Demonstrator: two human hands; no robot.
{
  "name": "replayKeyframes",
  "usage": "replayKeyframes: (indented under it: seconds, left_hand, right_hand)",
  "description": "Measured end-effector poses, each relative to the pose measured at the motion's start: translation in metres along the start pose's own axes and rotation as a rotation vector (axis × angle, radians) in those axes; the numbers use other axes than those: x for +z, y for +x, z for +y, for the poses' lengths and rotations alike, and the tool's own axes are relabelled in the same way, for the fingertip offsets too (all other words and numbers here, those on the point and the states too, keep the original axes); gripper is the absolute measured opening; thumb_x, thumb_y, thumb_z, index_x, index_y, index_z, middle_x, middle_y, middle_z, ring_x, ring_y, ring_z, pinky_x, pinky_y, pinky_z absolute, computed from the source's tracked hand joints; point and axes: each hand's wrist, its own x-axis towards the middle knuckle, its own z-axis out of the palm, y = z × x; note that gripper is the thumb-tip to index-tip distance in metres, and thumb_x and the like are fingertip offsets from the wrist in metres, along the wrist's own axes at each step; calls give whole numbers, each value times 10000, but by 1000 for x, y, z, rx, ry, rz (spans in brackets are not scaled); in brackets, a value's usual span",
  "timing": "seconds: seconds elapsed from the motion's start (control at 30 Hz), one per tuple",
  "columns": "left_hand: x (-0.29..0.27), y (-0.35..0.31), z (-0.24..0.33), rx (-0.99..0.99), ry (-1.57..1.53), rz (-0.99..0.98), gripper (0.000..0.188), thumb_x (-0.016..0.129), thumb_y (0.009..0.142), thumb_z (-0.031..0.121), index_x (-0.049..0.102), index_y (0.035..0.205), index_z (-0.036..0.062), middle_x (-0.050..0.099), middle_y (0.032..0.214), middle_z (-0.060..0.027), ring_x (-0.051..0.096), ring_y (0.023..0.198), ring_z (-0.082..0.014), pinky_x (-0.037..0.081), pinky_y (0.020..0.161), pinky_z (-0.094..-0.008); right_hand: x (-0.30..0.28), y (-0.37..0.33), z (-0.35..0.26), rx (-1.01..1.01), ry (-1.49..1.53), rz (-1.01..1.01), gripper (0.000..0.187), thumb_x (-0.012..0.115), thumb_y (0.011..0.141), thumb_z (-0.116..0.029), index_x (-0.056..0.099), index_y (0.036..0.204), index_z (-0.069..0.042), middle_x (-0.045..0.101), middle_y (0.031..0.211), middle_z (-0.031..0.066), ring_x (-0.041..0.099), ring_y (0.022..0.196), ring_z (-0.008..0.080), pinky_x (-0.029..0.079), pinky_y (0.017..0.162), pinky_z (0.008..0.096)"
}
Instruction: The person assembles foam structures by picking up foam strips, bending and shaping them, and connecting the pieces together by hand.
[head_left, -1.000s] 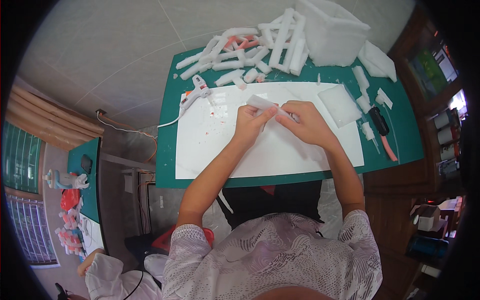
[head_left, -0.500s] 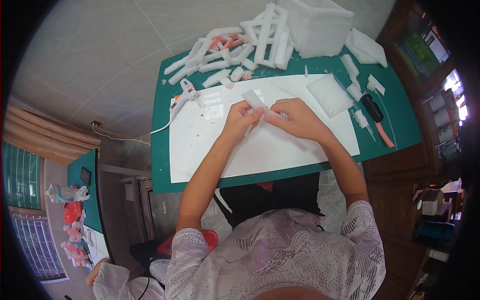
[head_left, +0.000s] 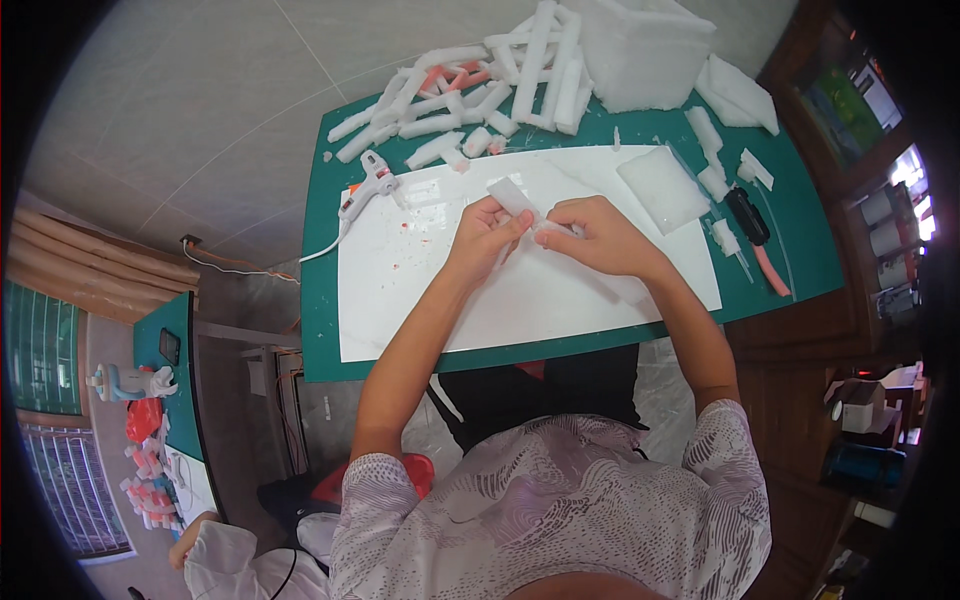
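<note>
Above the middle of the white board point(head_left: 420, 310), my two hands are close together on a thin, flat white foam strip point(head_left: 507, 193). My left hand point(head_left: 484, 236) is closed on it with the thumb on top; the strip's far end sticks up past the fingers. My right hand point(head_left: 604, 238) pinches the strip's nearer part beside the left thumb. Its fingers mostly hide that part, so I cannot tell whether it is the same piece or a second one.
A white glue gun point(head_left: 372, 180) lies at the board's left. White and pink foam sticks point(head_left: 432, 124) are heaped behind, beside a large white foam block point(head_left: 650, 60). On the right are a foam sheet point(head_left: 663, 190) and a black-handled tool point(head_left: 746, 216). Another person's arm point(head_left: 190, 540) shows lower left.
My hands stay together on the strip, with only a slight shift of the fingers. The strip has turned a little between them, and the whole view has moved slightly.
</note>
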Motion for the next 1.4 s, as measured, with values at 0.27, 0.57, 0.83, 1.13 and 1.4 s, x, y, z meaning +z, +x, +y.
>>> replayKeyframes:
  seconds: [0.27, 0.57, 0.83, 1.13, 1.4]
  left_hand:
    - [7, -4, 1, 97, 149, 25, 250, 718, 895, 149, 688, 1074, -22, 705, 962, -50, 627, 907, -105, 496, 820, -264]
    - [11, -7, 4, 66, 94, 30, 213, 736, 885, 175, 689, 1002, 3, 620, 717, 13, 460, 534, -28, 307, 468, -204]
    - [3, -10, 1, -14, 22, -121, 263, 765, 858, 224, 691, 983, 5, 623, 719, -5, 467, 524, -41, 311, 465, -202]
    - [5, -16, -8, -66, -131, -306, 325, 780, 838, 314, 678, 929, 20, 634, 761, -34, 451, 500, -51, 336, 485, -209]
    - [4, -19, 1, -5, -258, -366, 339, 747, 872, 346, 681, 942, 21, 635, 794, -27, 420, 486, -51, 320, 501, -211]
  right_hand:
    - [0, 1, -7, -70, -173, 90, 226, 716, 855, -221, 684, 817, -1, 642, 737, 108, 556, 628, 198, 425, 583, 312]
    - [0, 1, -5, 12, 39, 22, 180, 712, 853, -158, 666, 794, 6, 625, 721, 57, 507, 643, 127, 394, 590, 278]
    - [-7, -2, -10, 46, 290, -153, 149, 721, 841, -127, 654, 778, -10, 540, 679, 15, 446, 635, 105, 350, 590, 275]
    - [-17, -8, -15, -15, 281, -323, 178, 720, 865, -145, 637, 810, 3, 571, 732, 25, 484, 692, 103, 396, 645, 266]
    - [-6, -3, -6, -1, 428, -338, 160, 724, 874, -167, 673, 854, -17, 632, 819, 18, 527, 763, 106, 410, 724, 269]
